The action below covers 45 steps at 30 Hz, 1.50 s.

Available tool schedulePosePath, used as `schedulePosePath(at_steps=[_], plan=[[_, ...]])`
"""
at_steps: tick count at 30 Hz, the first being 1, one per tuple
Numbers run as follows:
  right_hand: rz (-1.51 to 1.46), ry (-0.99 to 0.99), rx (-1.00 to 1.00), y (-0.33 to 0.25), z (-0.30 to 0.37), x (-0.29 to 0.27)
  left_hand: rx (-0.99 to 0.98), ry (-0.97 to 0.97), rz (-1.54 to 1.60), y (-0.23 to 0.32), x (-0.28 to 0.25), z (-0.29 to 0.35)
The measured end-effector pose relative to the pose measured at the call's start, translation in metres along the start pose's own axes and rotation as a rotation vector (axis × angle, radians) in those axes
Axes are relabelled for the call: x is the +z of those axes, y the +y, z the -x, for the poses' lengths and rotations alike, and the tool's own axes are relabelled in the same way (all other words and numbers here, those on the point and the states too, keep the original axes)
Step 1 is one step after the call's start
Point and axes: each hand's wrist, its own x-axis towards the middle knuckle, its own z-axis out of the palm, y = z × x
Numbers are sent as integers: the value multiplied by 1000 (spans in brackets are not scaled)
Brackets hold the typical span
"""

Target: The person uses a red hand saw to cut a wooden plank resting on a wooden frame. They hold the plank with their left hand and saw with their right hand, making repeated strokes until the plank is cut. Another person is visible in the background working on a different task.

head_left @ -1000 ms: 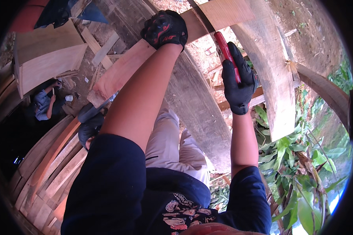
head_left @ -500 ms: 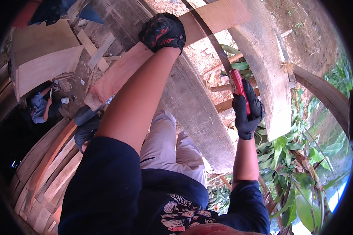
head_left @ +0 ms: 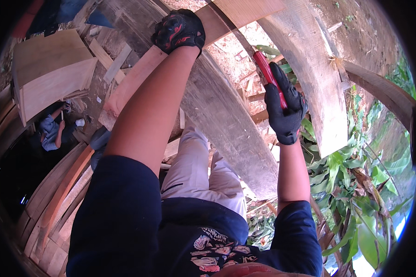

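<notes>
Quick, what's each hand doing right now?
Left hand: on the wooden board; finger closure cannot be told.
Right hand: closed, holding the red-handled handsaw.

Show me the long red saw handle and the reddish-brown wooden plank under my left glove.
Red saw handle (head_left: 266,68), head view: its middle.
Reddish-brown wooden plank (head_left: 142,71), head view: its bare left part.

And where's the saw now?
Head view, top, just right of centre: the saw is in the right hand, its blade crossing the board under the left hand.
</notes>
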Motion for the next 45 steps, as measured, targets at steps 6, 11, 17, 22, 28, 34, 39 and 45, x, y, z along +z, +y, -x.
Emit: schedulePosePath(at_steps=[6,11,17,22,28,34,39,45], plan=[[190,-99,51,6,59,-41,-116,83,132,4,31,-10],[52,-29,80,3,42,-21,-109,77,90,-3,36,-6],[-54,-4,109,-13,-30,22,-49,192,130,-5,11,-4],[-61,-18,116,1,-4,9,-127,52,134,0,-22,4],[84,-63,114,7,57,-28,-125,382,-51,-6,27,-5],[112,-14,26,-11,13,-1,-144,16,149,-2,-13,9],[-76,-17,259,-31,-54,14,-105,25,192,-4,-34,15],[79,-61,246,-52,-23,-12,-45,35,-14,0,-15,3]])
